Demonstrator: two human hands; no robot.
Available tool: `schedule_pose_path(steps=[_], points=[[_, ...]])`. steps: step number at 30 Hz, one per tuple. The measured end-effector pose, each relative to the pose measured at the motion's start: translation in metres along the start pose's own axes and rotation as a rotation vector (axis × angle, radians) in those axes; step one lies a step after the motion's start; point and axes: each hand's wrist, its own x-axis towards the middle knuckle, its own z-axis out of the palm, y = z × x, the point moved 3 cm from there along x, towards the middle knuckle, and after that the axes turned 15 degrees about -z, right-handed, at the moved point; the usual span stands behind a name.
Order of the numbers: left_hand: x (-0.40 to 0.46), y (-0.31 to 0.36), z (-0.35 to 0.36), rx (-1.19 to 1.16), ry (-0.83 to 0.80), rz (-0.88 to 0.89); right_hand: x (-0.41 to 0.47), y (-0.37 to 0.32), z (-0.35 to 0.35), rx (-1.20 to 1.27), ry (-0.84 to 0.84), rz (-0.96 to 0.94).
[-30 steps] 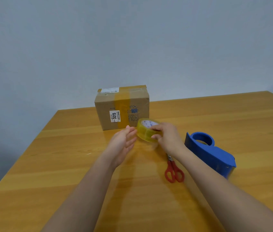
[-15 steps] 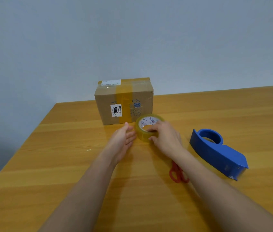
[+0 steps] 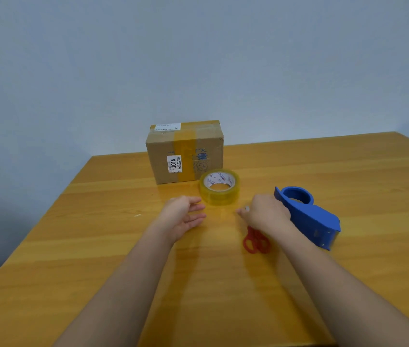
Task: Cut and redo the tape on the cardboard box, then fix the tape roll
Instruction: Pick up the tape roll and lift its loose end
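Box: the brown cardboard box (image 3: 184, 152) stands at the centre of the frame, near the far edge of the light wooden worktop (image 3: 98, 246), a yellowish tape band running over its top and down its front; set back like that, it leaves working room in front.
Tape roll: the clear yellowish roll of packing tape (image 3: 219, 186) lies flat on the worktop just in front of the box, hole upward, touched by neither hand; lying flat, it cannot roll off.
Dispenser: the blue plastic tape dispenser (image 3: 307, 215) sits right of centre, its round hub empty, which I take to be the part that wants fixing.
Scissors: the red-handled scissors (image 3: 256, 241) lie below the right hand, blades hidden beneath it.
Left hand: the left hand (image 3: 182, 217) hovers left of the roll, fingers (image 3: 195, 209) apart, empty.
Right hand: the right hand (image 3: 264, 215) is beside the dispenser, over the scissors, fingers curled downward; whether they grip anything I cannot tell.
Likely step: probably taking up the scissors to cut the box's tape.
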Motion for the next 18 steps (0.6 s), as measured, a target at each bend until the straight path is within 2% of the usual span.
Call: schedule_pose_path(steps=[6,14,18], points=[[-0.019,-0.015,0.008,0.071,-0.009,-0.024,-0.024,0.004,0.007,-0.093,-0.052,0.036],[-0.03,-0.026,0.006,0.134,-0.004,-0.045,-0.036,0.004,0.001,0.008,-0.042,0.016],[-0.034,-0.028,0.008,0.14,-0.06,-0.033,-0.034,-0.005,0.001,0.166,-0.059,-0.066]])
